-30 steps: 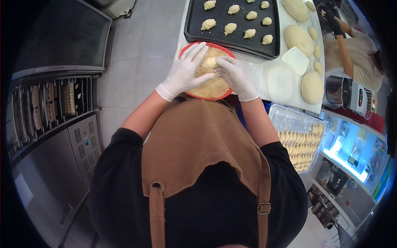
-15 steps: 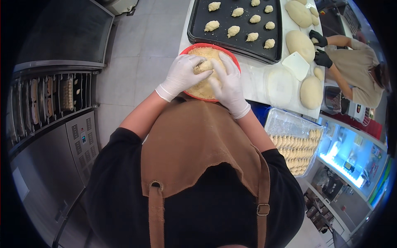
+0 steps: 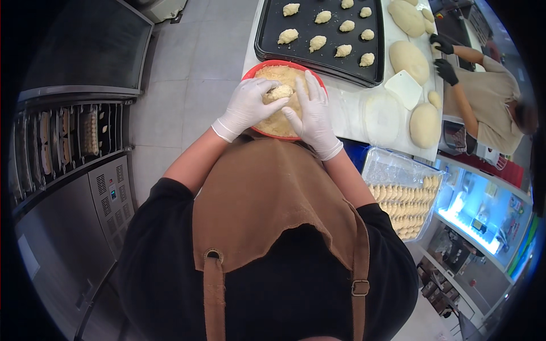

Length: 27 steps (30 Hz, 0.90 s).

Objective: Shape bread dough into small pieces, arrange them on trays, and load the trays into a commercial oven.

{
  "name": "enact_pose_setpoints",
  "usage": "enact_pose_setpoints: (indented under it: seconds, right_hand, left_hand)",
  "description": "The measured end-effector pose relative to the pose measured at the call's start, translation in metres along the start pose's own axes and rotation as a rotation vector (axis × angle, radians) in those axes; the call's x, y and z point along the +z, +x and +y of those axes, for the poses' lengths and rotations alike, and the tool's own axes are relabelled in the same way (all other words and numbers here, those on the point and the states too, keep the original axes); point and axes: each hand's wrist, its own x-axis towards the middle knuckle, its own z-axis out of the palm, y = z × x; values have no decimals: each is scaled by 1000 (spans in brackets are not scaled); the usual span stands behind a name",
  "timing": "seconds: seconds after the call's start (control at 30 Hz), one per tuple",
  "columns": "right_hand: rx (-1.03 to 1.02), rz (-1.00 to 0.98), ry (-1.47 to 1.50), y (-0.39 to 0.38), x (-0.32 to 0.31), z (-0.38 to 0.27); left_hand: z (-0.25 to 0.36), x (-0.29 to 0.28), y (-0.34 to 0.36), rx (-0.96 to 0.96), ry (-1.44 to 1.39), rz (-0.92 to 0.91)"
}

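A red-rimmed bowl (image 3: 282, 62) holds pale yellow crumbs (image 3: 278, 123) at the table's near left corner. My gloved left hand (image 3: 250, 106) has its thumb and fingers curled around a small crumb-coated dough piece (image 3: 280, 92) over the bowl. My gloved right hand (image 3: 314, 117) is over the bowl's right side, fingers stretched out and apart, with nothing in it. Just beyond the bowl, a black baking tray (image 3: 310, 21) on a stack of trays carries rows of similar coated dough pieces (image 3: 317, 44).
Large dough mounds (image 3: 425, 126) and a white scraper (image 3: 404, 90) lie on the white table (image 3: 348, 111). Opposite, a co-worker's black-gloved hands (image 3: 445, 71) are at the table edge. A plastic-covered tray (image 3: 380, 165) of shaped dough sits lower right; a tray rack (image 3: 65, 136) stands left.
My right hand's fingers have opened off the dough piece, which now shows more plainly by my left hand. The co-worker's hands have moved slightly apart.
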Motion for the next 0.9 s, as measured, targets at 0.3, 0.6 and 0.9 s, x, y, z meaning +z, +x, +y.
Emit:
enact_pose_setpoints:
  seconds: [0.3, 0.6, 0.9]
  right_hand:
    - [659, -107, 875, 25, -24, 5]
    - [911, -177, 1445, 32, -6, 27]
    - [838, -236, 1356, 140, -39, 140]
  left_hand:
    - [-6, 9, 9, 96, -98, 79]
    - [-17, 24, -8, 111, -23, 155]
    - [-29, 42, -39, 38, 199, -72]
